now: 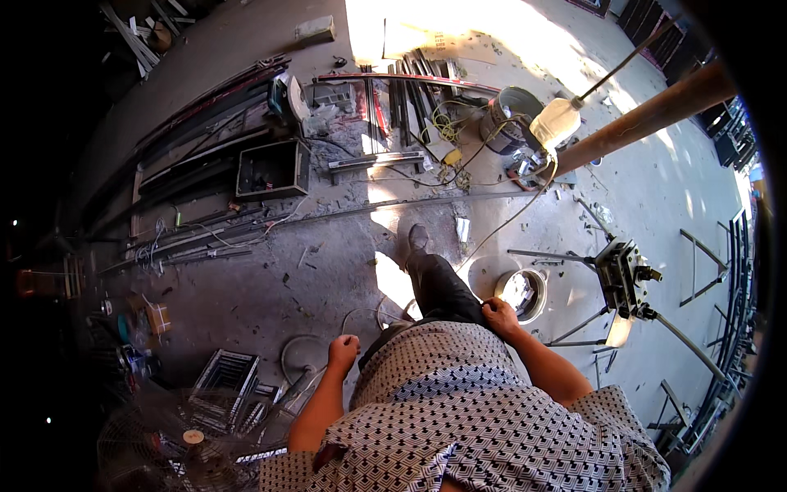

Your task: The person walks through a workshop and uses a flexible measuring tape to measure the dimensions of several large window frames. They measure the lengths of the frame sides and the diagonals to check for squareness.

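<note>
Bin: round bucket [539, 307] with pale scraps inside, on the floor just beyond my right hand.
Right hand [497, 315]: by my dark trouser leg [445, 289], fingers curled; can't tell if clenched or loose, or holding anything.
Left hand [344, 351]: at my other side, fingers bent in; nothing seen in it, can't tell how tight.
Hose: pale hose [284, 354] looped on the floor, left of that hand.
Lower left: round fan [193, 437] with wire guard, near a metal frame [221, 380].
Right: dark clamp-like block [620, 276] on splayed legs.
Ahead: open dark box [270, 194], grey bucket [494, 138], white container [555, 123] beside a slanting brown post [648, 119].
</note>
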The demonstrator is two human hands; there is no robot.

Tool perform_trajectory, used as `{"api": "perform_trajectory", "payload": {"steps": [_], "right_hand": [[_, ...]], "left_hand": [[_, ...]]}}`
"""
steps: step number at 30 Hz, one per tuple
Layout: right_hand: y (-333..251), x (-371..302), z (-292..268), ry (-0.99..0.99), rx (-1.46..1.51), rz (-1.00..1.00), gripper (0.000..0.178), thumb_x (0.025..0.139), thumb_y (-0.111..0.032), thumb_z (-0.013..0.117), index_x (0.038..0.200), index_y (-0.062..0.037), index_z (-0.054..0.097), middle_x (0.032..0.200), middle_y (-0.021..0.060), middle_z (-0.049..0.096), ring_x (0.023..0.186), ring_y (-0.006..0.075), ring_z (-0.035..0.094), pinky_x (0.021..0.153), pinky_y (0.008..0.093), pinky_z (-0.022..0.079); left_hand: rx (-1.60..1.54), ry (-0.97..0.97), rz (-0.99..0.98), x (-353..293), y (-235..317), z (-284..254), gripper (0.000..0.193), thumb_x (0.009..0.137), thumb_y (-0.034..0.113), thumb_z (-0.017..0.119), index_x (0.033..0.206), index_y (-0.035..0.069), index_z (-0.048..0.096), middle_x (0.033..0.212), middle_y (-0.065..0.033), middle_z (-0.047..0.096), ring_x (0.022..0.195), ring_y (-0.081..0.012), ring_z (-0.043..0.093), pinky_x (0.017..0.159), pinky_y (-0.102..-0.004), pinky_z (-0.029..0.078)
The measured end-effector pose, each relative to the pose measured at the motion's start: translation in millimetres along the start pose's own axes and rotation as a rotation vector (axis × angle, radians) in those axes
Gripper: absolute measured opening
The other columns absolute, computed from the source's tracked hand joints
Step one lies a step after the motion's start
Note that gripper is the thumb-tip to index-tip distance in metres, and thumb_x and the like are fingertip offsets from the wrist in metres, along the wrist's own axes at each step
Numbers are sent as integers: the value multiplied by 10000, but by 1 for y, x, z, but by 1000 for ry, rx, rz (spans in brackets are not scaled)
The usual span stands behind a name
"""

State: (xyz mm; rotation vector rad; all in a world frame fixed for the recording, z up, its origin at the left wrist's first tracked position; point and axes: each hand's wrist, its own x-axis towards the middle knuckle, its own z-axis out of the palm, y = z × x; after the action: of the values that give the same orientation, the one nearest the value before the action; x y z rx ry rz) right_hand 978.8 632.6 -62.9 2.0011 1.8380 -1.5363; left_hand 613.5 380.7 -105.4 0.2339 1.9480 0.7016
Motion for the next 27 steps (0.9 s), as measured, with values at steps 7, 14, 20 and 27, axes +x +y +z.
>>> {"api": "perform_trajectory", "payload": {"steps": [7,14,20,27], "right_hand": [[-56,120,-19,-95,-61,129,389,915,-343,500,1028,-29,700,947,224,704,922,349,682,848,401,505],[-136,223,-70,-254,-117,-16,411,915,-302,533,1120,21,681,935,122,717,876,210,657,811,319,509],[-190,273,-80,-280,-32,-112,415,907,-318,534,1160,-21,675,987,175,712,914,265,677,845,341,513],[-194,303,-85,-261,-27,-79,368,948,-295,579,1150,-2,675,972,123,734,909,164,677,849,307,516]], "left_hand": [[246,36,88,56,-30,-11,398,902,373,702,1027,-3,739,898,-92,757,795,-152,692,741,-307,529],[-404,148,-73,107,171,-23,321,948,343,629,1039,42,691,796,-4,635,695,-102,593,637,-265,478],[-674,57,-42,184,198,-18,259,938,237,623,1059,23,704,904,-37,704,796,-158,653,719,-294,506],[638,108,446,254,267,-28,247,921,198,593,1034,14,713,941,-140,739,863,-181,688,771,-370,539]]}}
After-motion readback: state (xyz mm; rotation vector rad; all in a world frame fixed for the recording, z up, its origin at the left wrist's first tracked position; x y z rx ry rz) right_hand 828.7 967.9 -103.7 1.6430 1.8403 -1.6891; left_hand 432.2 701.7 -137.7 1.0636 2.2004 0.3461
